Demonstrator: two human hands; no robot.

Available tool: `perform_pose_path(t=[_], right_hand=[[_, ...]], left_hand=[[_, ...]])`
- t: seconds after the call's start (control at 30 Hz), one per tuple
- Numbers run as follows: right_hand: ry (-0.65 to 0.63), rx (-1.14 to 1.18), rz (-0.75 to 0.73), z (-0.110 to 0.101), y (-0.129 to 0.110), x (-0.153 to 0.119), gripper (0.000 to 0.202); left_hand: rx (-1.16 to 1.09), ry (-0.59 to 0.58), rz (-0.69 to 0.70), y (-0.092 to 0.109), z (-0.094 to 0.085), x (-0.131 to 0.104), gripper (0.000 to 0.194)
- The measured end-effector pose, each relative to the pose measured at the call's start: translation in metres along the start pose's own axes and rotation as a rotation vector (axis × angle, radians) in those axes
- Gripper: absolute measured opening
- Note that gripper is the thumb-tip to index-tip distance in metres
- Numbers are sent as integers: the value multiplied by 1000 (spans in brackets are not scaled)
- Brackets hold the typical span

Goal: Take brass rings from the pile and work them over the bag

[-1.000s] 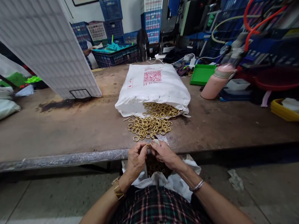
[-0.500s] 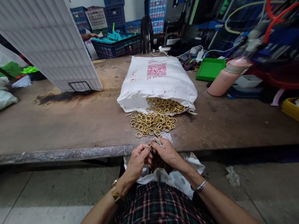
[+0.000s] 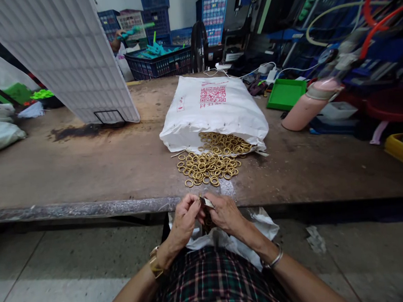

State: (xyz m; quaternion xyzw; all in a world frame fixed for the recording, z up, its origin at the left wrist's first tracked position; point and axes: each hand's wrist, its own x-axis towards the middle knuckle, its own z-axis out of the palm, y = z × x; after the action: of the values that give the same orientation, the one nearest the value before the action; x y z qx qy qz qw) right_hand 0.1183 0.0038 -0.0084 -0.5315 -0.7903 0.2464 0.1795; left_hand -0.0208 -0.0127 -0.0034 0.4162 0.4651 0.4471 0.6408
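Observation:
My left hand [image 3: 183,219] is closed in a pinch just off the table's front edge, on what looks like a single gold ring [image 3: 200,195], seen edge-on. My right hand [image 3: 227,214] grips a small flat tool with a pale strip [image 3: 208,203], its dark end close to the left fingertips. Below both hands, more rings lie in shadow in a white bag [image 3: 260,220] on my lap. Past my fingertips, a pile of gold rings [image 3: 207,166] spreads from the mouth of a white sack [image 3: 192,115] with red print.
A ribbed white panel [image 3: 69,54] stands on the table [image 3: 86,171] at left. At right are a green tray [image 3: 286,94], a pink bottle [image 3: 304,110] and a yellow container [image 3: 401,150]. Behind, a co-worker's hand [image 3: 116,41] holds a turquoise piece near a dark crate [image 3: 158,64].
In my right hand the tool has turned, so more of its pale strip shows at the left fingertips. A co-worker's hand has risen with a turquoise piece. My view has shifted slightly.

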Motion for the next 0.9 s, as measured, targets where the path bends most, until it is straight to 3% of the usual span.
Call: perform_pose_path(t=[0.33,0.47,0.57,0.77,0.9], right_hand=[[-154,-183,74,-6,-9,3,24],[-151,-289,169,-8,-12,12,26],[-94,-307,166,-8,-16,23,26],[4,-325,95,5,-30,49,25],[7,-387,144,19,-30,61,22]], left_hand=[[105,-1,60,8,0,-6,31],[122,-110,76,23,1,-27,27],[-6,-208,37,26,3,-37,26],[-416,55,-134,12,-14,-22,24],[-570,106,-197,10,-29,-17,18]])
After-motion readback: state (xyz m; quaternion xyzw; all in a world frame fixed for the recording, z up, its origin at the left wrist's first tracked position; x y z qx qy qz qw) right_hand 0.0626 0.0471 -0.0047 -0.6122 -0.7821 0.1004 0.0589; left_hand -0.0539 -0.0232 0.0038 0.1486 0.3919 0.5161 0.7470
